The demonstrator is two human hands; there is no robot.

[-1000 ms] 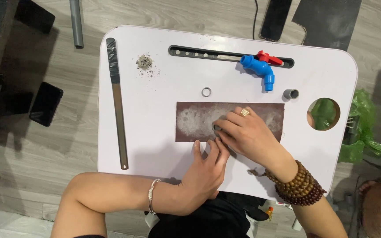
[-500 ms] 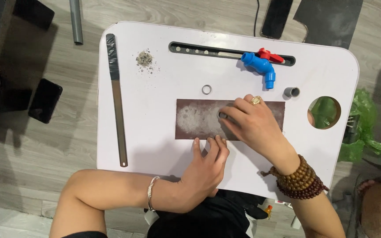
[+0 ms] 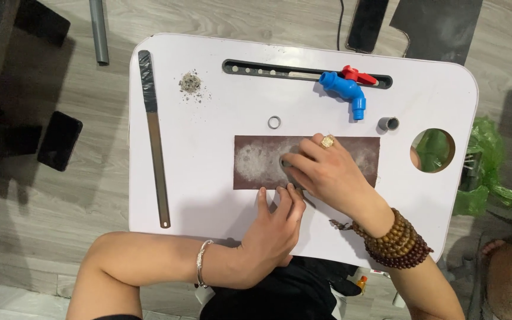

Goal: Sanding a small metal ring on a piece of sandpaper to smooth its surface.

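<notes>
R hand: on the brown sandpaper sheet, fingers curled round a small grey ring-shaped piece, pressing it to the sheet near its middle. Gold ring on one finger, brown bead bracelets at the wrist.
L hand: flat, fingers spread, tips on the near edge of the sheet, pinning it down. Grips nothing. Silver bangle on wrist.
Sandpaper: rectangular, lies flat mid-worktop, long side running left-right, pale dusty patch on its left half.
Worktop: white, rounded corners, round hole at right edge w/ green showing thru.
Far side: long dark slot w/ small holes; blue plastic tap w/ red handle lying at its right end.
Betw tap & sheet: small grey ring just beyond the sheet's far edge; short grey pipe stub to the right, below the tap spout.
Left side: long metal strip, far end wrapped in dark tape, running near-far.
Far left: little pile of grey filings.
Floor: wood-look boards, black phone lying left of worktop.
</notes>
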